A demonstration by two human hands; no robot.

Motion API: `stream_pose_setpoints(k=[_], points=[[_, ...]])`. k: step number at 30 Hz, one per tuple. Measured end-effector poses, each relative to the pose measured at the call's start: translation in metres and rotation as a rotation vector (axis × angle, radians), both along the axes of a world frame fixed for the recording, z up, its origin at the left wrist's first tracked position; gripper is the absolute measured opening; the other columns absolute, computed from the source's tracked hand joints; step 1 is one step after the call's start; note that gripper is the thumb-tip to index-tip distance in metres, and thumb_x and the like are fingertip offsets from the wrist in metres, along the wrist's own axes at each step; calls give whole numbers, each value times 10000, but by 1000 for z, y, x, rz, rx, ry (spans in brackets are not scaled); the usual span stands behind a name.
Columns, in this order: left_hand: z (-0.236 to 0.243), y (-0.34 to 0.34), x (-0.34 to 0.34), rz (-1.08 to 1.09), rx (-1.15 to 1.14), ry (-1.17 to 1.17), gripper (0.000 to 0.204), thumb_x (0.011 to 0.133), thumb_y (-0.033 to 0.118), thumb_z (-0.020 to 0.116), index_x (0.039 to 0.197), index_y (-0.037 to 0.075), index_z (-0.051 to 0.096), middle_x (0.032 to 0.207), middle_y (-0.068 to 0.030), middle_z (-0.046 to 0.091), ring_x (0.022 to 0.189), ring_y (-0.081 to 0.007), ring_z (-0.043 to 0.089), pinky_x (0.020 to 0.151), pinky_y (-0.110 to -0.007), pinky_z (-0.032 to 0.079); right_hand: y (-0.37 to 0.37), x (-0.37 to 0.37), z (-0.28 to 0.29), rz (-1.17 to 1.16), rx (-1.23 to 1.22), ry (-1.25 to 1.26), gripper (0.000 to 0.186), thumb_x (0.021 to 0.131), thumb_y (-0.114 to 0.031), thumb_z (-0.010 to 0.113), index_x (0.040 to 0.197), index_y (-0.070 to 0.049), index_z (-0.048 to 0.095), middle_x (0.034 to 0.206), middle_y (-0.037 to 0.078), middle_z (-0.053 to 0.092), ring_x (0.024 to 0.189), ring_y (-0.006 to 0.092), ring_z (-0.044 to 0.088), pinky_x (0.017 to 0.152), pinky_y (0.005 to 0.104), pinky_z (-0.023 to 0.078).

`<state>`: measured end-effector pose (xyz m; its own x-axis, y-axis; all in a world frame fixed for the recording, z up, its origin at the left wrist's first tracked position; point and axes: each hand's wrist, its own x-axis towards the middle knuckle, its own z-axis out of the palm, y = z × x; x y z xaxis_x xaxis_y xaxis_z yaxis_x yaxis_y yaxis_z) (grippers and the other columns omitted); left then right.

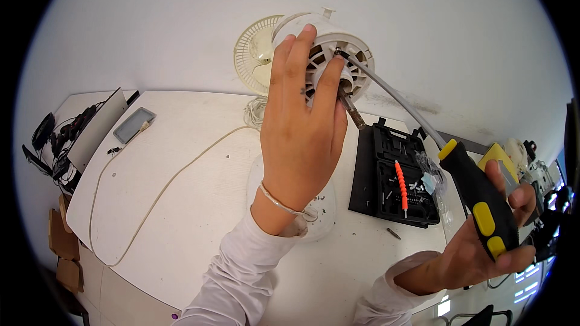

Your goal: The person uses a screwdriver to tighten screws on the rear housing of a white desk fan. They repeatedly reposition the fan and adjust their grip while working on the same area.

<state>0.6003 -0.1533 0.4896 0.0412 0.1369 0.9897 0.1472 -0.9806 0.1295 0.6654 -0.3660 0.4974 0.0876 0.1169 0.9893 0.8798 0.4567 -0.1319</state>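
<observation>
The cream fan's motor housing (362,51) faces me at top centre, a metal shaft (356,118) sticking out from its middle. My left hand (305,115) grips the housing, fingers over its vented face, one fingertip beside a small screw near the top. My right hand (465,253), at lower right, holds a long screwdriver (459,172) by its black and yellow handle. The screwdriver's tip meets the housing at that screw. A pale slatted fan guard (248,42) shows behind. The fan's white base (323,223) stands on the white table (169,205), partly hidden by my left arm.
An open black tool case (377,202) with an orange flexible shaft is at right, a loose bit (394,233) near it. A cord (181,163) crosses the left side near a grey tray (130,127). Monitors and cables are far left; white wall behind; clutter far right.
</observation>
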Motion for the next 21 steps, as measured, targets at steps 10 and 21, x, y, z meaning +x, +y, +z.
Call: stream_pose_setpoints(k=[10, 21], points=[[1, 1, 0, 9, 30, -20, 377, 714, -34, 623, 1090, -16, 613, 1374, -219, 419, 1231, -431, 438, 893, -423, 489, -7, 0, -7, 148, -25, 27, 304, 796, -177, 740, 973, -336, 552, 1122, 34, 436, 1214, 466, 469, 1062, 591, 375], [2, -1, -1, 22, 20, -4, 370, 726, -31, 620, 1096, -14, 612, 1380, -219, 415, 1229, -439, 437, 903, -430, 481, -7, -3, 7, 117, -156, -123, 391, 753, -98, 762, 959, -347, 542, 1123, 87, 416, 1224, 426, 476, 971, 601, 470]])
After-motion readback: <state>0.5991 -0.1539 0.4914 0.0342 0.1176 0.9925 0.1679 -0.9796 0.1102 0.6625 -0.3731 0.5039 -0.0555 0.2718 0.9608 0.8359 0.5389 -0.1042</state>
